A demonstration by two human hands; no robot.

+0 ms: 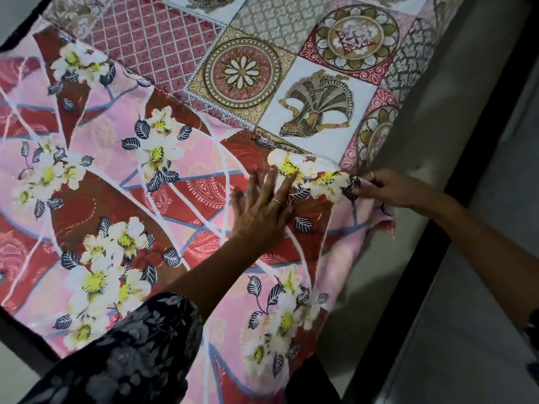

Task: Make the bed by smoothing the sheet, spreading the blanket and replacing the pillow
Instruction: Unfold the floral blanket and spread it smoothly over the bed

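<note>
On the bed's edge, my left hand (262,211) presses the blanket (122,182) flat, fingers spread, while my right hand (382,188) pinches its corner (354,185) to pull it square.

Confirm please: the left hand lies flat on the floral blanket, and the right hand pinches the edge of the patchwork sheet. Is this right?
Not quite. In the head view, the right hand pinches the corner of the floral blanket, not the patchwork sheet. The left hand does lie flat on the blanket.
</note>
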